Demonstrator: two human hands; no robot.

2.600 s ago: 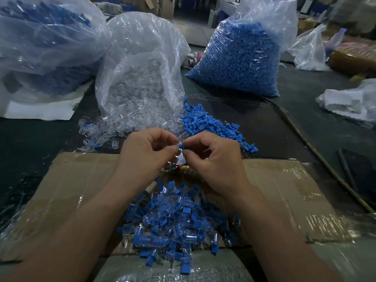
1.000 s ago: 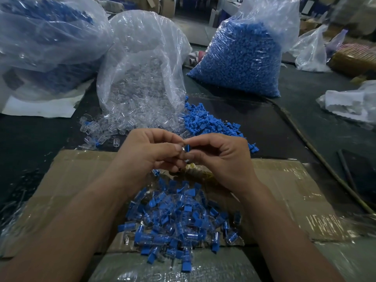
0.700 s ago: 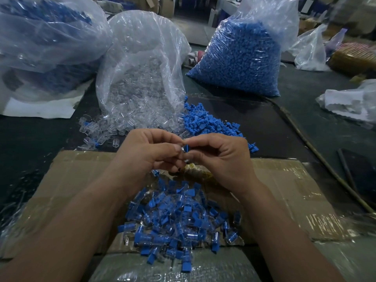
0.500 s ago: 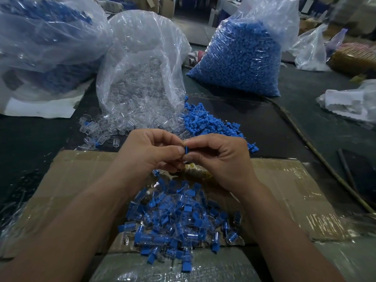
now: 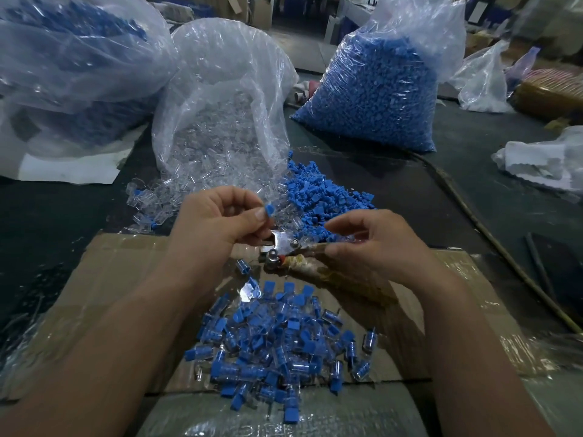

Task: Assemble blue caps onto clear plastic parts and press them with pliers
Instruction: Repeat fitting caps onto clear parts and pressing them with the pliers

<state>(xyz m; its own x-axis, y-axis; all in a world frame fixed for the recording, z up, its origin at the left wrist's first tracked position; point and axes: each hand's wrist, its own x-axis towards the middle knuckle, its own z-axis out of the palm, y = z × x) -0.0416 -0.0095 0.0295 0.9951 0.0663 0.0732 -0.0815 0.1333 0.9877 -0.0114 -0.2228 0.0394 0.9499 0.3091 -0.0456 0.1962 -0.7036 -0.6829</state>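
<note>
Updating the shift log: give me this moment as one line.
left hand: pinches blue cap | right hand: holds pliers | capped parts: piled on cardboard

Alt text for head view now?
Left hand pinches a blue cap; right hand touches taped-handle pliers, above a pile of capped clear parts on cardboard. A bag of clear parts and a bag of blue caps stand behind.

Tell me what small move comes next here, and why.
Probably lower the left hand so the blue cap it pinches meets the head of the pliers, then squeeze. The cap is just above that metal head, and the right hand appears to hold the taped handles.
</note>
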